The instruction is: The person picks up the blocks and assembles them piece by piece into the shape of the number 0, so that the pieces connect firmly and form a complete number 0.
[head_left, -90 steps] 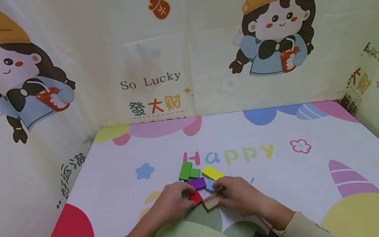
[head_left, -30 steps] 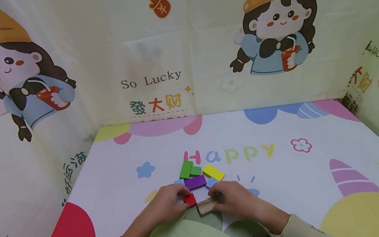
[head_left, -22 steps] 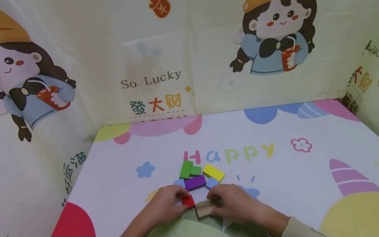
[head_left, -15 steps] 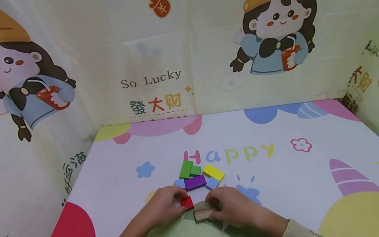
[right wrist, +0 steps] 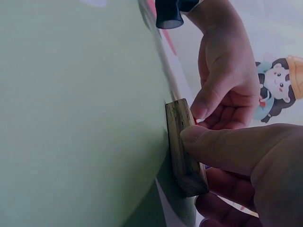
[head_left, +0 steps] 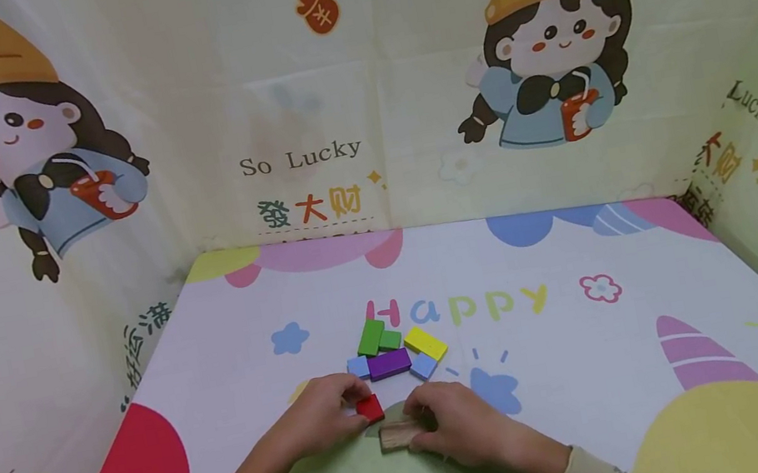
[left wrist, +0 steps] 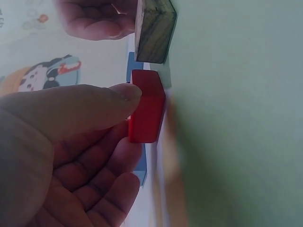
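My left hand pinches a small red block between thumb and fingers, low at the tabletop. In the left wrist view the thumb presses one side of the red block. Just to the right, my right hand holds a bare wooden block by its right end. The right wrist view shows the thumb on the long face of the wooden block, with fingers behind it. A small gap separates the two held blocks.
Beyond the hands lie a purple block, light blue blocks, green blocks and a yellow block. A patterned cloth wall rises behind the printed tabletop.
Both hands have drawn nearer the person and leftward, bringing the red and wooden blocks with them, away from the purple block. The wooden block has turned to lie more sideways. The other blocks stay put.
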`<state>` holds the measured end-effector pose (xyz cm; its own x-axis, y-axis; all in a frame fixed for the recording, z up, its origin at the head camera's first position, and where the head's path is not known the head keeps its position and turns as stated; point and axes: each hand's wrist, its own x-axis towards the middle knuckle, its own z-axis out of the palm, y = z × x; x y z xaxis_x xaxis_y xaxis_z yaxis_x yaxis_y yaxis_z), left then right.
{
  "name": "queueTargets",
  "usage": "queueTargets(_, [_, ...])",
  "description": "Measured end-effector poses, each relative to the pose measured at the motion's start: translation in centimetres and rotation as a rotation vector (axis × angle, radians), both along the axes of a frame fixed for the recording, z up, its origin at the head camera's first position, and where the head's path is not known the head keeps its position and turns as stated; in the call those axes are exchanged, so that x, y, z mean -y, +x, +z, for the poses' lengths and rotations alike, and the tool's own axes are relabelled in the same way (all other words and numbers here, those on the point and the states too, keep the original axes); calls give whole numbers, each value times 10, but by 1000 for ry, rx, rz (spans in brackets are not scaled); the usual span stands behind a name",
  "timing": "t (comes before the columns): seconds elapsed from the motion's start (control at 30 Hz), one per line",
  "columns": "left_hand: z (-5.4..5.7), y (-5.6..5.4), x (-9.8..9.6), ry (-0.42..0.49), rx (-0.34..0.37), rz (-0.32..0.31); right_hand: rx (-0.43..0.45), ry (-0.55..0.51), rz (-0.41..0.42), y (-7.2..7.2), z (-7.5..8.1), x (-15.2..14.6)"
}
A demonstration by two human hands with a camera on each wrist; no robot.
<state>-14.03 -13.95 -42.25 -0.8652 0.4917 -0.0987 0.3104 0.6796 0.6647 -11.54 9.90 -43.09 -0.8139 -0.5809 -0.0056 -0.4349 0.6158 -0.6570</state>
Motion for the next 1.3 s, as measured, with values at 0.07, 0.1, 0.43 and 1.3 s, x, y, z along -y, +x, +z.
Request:
queueTargets(0.07, [0,0,1,1,0,-1,-3,-7,1,1,0,0])
queueTargets(0.1, [0,0,1,2,-2,-1,-2,-10,1,1,0,1])
queueTargets(0.43, [2,4,5,-5,-16,-6,-9,-23,-1,4,1,4])
queueTargets(1.3, [3,5,9,13,-5,-8,-9,-32,-11,5,1,16])
